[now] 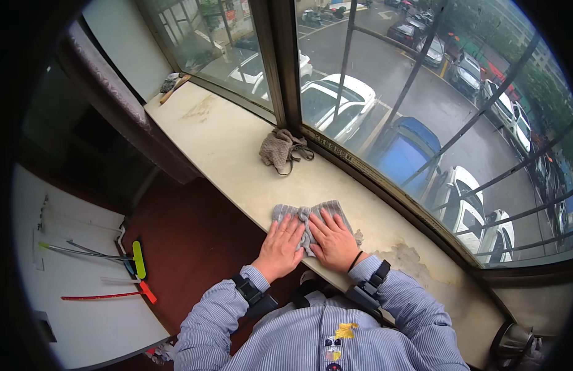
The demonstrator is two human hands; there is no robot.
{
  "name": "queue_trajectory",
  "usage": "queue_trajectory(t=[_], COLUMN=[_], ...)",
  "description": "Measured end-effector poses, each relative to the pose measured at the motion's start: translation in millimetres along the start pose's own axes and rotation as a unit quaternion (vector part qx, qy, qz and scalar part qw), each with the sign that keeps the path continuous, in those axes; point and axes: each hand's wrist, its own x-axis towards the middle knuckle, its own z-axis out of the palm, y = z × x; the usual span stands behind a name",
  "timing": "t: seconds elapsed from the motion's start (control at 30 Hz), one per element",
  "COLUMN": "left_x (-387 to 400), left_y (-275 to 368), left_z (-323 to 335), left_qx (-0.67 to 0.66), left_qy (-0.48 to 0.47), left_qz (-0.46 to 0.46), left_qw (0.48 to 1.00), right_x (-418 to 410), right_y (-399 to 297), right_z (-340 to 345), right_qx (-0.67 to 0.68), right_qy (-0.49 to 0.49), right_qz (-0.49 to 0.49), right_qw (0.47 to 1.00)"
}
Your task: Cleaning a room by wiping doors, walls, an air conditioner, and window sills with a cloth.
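Observation:
A grey striped cloth (338,212) lies spread on a cream windowsill (231,157), with a gathered fold down its middle. My left hand (279,246) rests flat on the cloth's left part, its fingers extended close together. On the right part, my right hand (334,239) presses palm-down with fingers slightly spread. Neither hand visibly grips the fabric; what lies under the palms is hidden. Farther along the sill, a crumpled brown knitted cloth (278,150) with dark straps sits against the window frame (286,69). A brownish stained patch (402,260) marks the surface right of my right hand.
A wooden-handled tool (174,89) lies at the sill's far end. A metal vessel (514,344) stands at lower right. Green (139,259) and red (148,293) cleaning tools lean against the white wall at left, beside a dark red floor (184,264).

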Motion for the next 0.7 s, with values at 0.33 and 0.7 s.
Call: queue_trajectory(t=[0.33, 0.7], left_x=[-17.0, -11.3], left_y=[73.1, 112.9], left_z=[16.6, 36.1], left_qx=[-0.039, -0.034], left_qy=[-0.056, -0.096], left_qz=[0.066, 0.104], left_qw=[0.995, 0.989], right_x=[-104.6, -177.8], right_y=[4.9, -0.7], right_z=[-32.2, -45.6], right_qx=[0.016, -0.013], right_qy=[-0.066, -0.026], right_qz=[-0.007, 0.018], right_qw=[0.998, 0.999])
